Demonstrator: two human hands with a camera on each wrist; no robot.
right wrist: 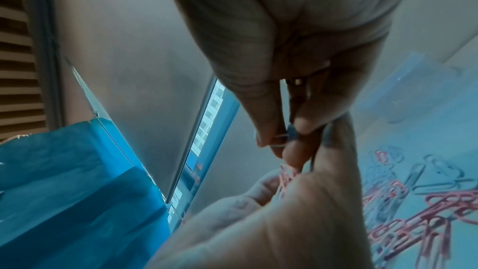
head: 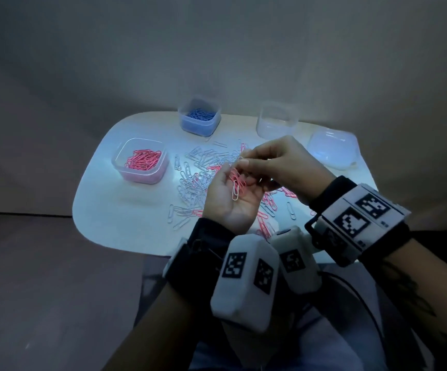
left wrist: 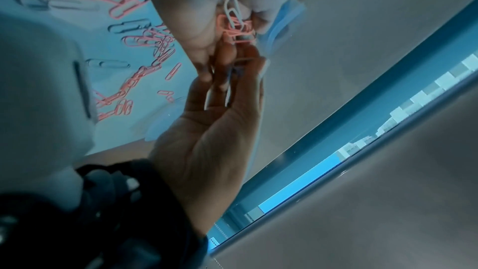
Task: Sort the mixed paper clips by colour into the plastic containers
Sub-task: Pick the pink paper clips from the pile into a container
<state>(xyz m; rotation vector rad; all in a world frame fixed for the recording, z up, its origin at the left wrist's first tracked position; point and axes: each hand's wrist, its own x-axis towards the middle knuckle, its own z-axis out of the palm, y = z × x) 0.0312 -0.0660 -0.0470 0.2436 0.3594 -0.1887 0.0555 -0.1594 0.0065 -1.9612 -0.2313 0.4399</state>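
My left hand (head: pixel 223 192) is palm up above the table, fingers curled round a small bunch of pink paper clips (head: pixel 238 180) and one white clip (head: pixel 235 193). The left wrist view shows the same pink bunch (left wrist: pixel 236 32) and white clip (left wrist: pixel 232 6) in that left hand (left wrist: pixel 196 11). My right hand (head: pixel 246 163) meets it from the right and pinches a white clip (head: pixel 240 158) between thumb and fingers; the right wrist view shows this right hand (right wrist: pixel 282 138) pinching just above the pink clips (right wrist: pixel 285 173). A mixed pile of white and pink clips (head: pixel 203 170) lies below.
On the white table (head: pixel 115 218) a clear container (head: pixel 118 156) at the left holds pink clips. A container (head: pixel 183 112) at the back holds blue clips. An empty clear container (head: pixel 277 121) stands at the back right, a clear lid (head: pixel 333 148) beside it.
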